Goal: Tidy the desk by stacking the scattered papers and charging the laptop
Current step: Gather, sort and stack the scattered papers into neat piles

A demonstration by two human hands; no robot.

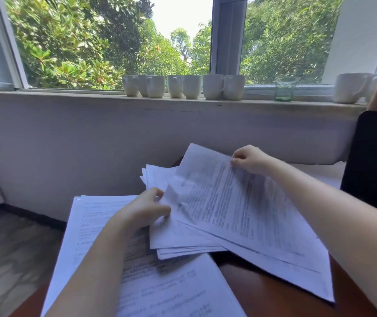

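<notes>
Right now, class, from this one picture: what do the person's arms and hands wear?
The left hand and right hand are ungloved, with no ring, watch or bracelet showing. The left arm and right arm are bare to the frame edge: no sleeve or cuff in view.

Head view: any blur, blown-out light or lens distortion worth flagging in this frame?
Head view: motion blur smears the papers beside the left hand, print unreadable; head view: sky in the window is blown out white; head view: wide-angle lens bends the window sill and frames; the laptop at right is a black, detail-free patch.
</notes>
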